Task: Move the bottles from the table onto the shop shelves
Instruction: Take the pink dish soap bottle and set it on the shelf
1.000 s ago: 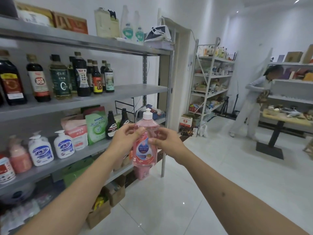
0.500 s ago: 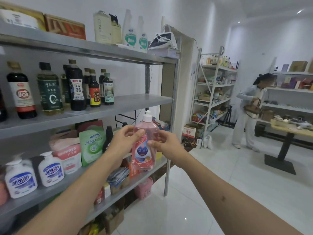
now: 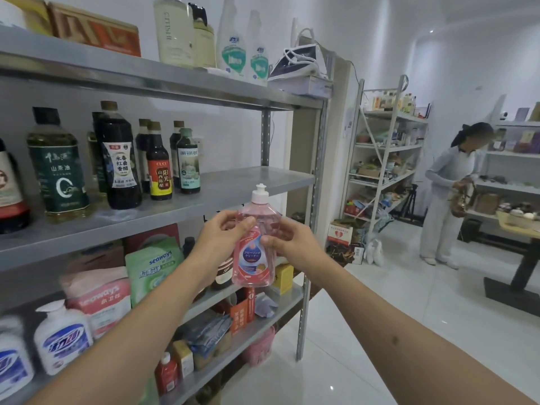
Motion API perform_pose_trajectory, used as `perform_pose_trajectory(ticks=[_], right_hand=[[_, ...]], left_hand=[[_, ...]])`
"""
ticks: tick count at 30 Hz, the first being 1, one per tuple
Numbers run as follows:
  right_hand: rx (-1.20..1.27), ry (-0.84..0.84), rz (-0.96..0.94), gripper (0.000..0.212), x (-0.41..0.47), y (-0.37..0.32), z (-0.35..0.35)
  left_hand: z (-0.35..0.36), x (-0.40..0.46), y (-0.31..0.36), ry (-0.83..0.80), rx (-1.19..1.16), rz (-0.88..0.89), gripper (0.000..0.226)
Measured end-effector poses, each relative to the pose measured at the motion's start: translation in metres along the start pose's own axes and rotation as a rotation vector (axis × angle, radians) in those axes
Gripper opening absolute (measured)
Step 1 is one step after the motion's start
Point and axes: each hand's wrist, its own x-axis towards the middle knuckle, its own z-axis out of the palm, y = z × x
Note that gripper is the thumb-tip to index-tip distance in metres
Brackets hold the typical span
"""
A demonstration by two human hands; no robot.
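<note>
- Two hands grip one pink bottle [image 3: 254, 249] in the head view: I see my left hand [image 3: 219, 240] and right hand [image 3: 292, 244] wrapping its shoulders, mid-air before the middle shelf [image 3: 239, 182].
- It looks full, smooth plastic, likely slippery; I'd hold the waist, not the cap.

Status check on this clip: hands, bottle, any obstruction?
Both hands, left and right, grip pink bottle, upright, off shelf. Middle shelf right end bare. Nothing blocking.

- We read "seaways" on the green pouch [image 3: 152, 270]
- "CUCU" on a dark bottle [image 3: 159, 168]
- "フローリング クリーナー" on our pink bottle [image 3: 254, 252]
</note>
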Motion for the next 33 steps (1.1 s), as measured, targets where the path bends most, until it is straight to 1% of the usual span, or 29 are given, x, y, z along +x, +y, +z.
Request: perform_pose_trajectory(ticks=[6, 12, 15, 18, 22, 26, 30, 33], right_hand=[[0.023, -0.03, 0.009, 0.03, 0.067, 0.019, -0.018], [0.072, -0.034, -0.028, 0.035, 0.135, 0.026, -0.031], [0.104, -0.047, -0.029, 0.04, 0.172, 0.027, -0.034], [0.121, -0.061, -0.045, 0.039, 0.204, 0.028, -0.031], [0.164, -0.066, -0.068, 0.038, 0.254, 0.03, -0.023], [0.184, -0.051, -0.101, 0.037, 0.302, 0.028, -0.015], [0.225, -0.057, -0.09, 0.031, 0.35, 0.028, -0.004], [0.259, -0.072, -0.076, 0.031, 0.382, 0.033, 0.005]], left_hand=[[0.016, 0.059, -0.007, 0.047, -0.005, -0.002, 0.037], [0.029, 0.117, 0.001, 0.111, 0.064, 0.014, 0.043], [0.03, 0.146, 0.001, 0.138, 0.088, 0.044, 0.04], [0.028, 0.173, -0.001, 0.188, 0.116, 0.067, 0.038], [0.018, 0.214, -0.007, 0.26, 0.154, 0.063, 0.023], [0.01, 0.254, -0.009, 0.301, 0.121, 0.096, 0.027], [0.0, 0.295, -0.009, 0.295, 0.088, 0.093, 0.023], [-0.006, 0.322, -0.013, 0.293, 0.053, 0.09, 0.03]])
